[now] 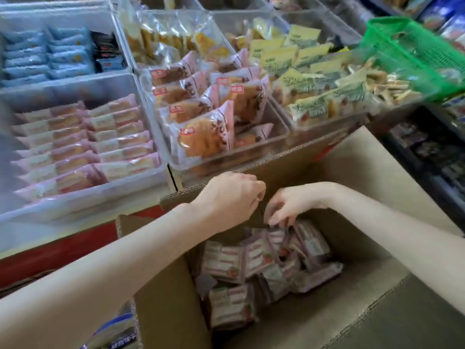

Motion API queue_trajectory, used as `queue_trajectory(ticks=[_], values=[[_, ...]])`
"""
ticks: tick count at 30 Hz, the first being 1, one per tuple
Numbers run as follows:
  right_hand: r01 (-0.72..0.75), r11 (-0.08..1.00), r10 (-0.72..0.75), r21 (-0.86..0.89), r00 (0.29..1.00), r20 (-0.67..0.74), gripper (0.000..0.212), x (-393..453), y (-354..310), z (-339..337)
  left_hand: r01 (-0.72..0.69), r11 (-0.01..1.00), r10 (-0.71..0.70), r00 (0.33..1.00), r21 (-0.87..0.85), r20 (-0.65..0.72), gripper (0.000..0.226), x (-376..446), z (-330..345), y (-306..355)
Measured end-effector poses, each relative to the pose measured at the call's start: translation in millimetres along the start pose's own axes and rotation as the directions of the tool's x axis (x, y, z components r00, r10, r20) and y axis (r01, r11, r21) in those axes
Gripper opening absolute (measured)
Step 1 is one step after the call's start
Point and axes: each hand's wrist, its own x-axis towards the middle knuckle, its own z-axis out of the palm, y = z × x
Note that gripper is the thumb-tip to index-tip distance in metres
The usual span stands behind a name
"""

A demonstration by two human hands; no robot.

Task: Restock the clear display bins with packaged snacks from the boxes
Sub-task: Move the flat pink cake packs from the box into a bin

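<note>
Head view. An open cardboard box [352, 248] stands against the front edge of the display, its bottom covered by a loose heap of pink-wrapped snack packets [264, 263]. The right hand [286, 207] reaches down into the box, fingers curled and pinching the upper edge of one or more packets at the far side of the heap. The left hand [231, 197] hovers just above the box's far wall with fingers curled inward; whether it holds anything cannot be told.

Progress, as judged here: the clear bin at front left [83, 207] already carries two orderly rows of similar pink packets [85, 144] and appears nearly full, while many packets remain in the box, so restocking is under way but unfinished. The middle bin [276, 137] of round cakes shows bare floor at its right side.

Surroundings: a bin of blue packets [45, 54] behind, yellow packets [302, 66] to the right, and a green basket [407, 51] resting on the far-right bin. The raised box flaps [161, 285] flank both forearms and may hinder lifting.
</note>
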Motion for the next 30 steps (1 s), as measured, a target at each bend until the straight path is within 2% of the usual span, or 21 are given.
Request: queue_trajectory(ticks=[2, 3, 4, 6, 8, 10, 12, 17, 19, 22, 24, 26, 28, 30], values=[[-0.028, 1.0, 0.028, -0.014, 1.0, -0.004, 0.018, 19, 8, 9, -0.065, 0.998, 0.062, 0.992, 0.02, 0.114, 0.025, 2, 14, 6], [-0.029, 0.999, 0.029, -0.034, 0.999, -0.014, 0.017, 28, 9, 12, -0.051, 0.998, 0.042, 0.978, 0.036, 0.203, 0.025, 0, 23, 7], [-0.028, 0.997, 0.027, -0.07, 0.999, -0.02, 0.021, 37, 9, 16, -0.015, 0.999, -0.001, 0.952, 0.051, 0.307, 0.026, -3, 33, 5], [-0.026, 0.984, 0.032, -0.174, 0.999, 0.027, 0.029, 56, 7, 28, 0.085, 0.993, -0.113, 0.857, 0.079, 0.503, 0.027, -11, 51, -4], [-0.049, 0.967, 0.091, -0.252, 0.983, 0.159, 0.036, 81, 4, 50, 0.179, 0.98, -0.195, 0.789, 0.085, 0.582, 0.027, -21, 63, -16], [-0.109, 0.958, 0.185, -0.267, 0.942, 0.279, 0.045, 107, 3, 75, 0.245, 0.966, -0.249, 0.773, 0.088, 0.584, 0.025, -31, 68, -27], [-0.139, 0.949, 0.235, -0.284, 0.91, 0.34, 0.053, 127, 3, 96, 0.301, 0.95, -0.295, 0.767, 0.087, 0.57, 0.023, -38, 69, -35], [-0.225, 0.972, 0.233, -0.063, 0.907, 0.352, 0.04, 147, 3, 120, 0.379, 0.924, -0.346, 0.757, 0.06, 0.555, 0.024, -47, 71, -41], [-0.235, 0.972, 0.222, 0.012, 0.932, 0.285, 0.04, 140, 1, 114, 0.391, 0.919, -0.351, 0.76, 0.047, 0.546, 0.025, -48, 74, -40], [-0.2, 0.98, 0.196, -0.015, 0.937, 0.288, 0.041, 116, -10, 90, 0.406, 0.913, -0.362, 0.748, 0.048, 0.557, 0.03, -45, 68, -36], [-0.178, 0.978, 0.204, -0.113, 0.935, 0.29, 0.037, 88, -25, 62, 0.396, 0.916, -0.352, 0.714, 0.067, 0.606, 0.045, -41, 53, -30], [-0.113, 0.985, 0.145, -0.128, 0.951, 0.274, 0.025, 48, -46, 27, 0.405, 0.912, -0.343, 0.671, 0.063, 0.657, 0.059, -37, 32, -21], [0.005, 0.996, 0.019, -0.091, 0.965, 0.26, 0.015, 2, -72, -7, 0.424, 0.905, -0.314, 0.669, 0.001, 0.673, 0.048, -34, 7, -20], [0.132, 0.988, -0.11, -0.085, 0.968, 0.225, 0.019, -41, -99, -34, 0.495, 0.842, -0.228, 0.688, -0.216, 0.689, 0.03, -36, -26, -27]])
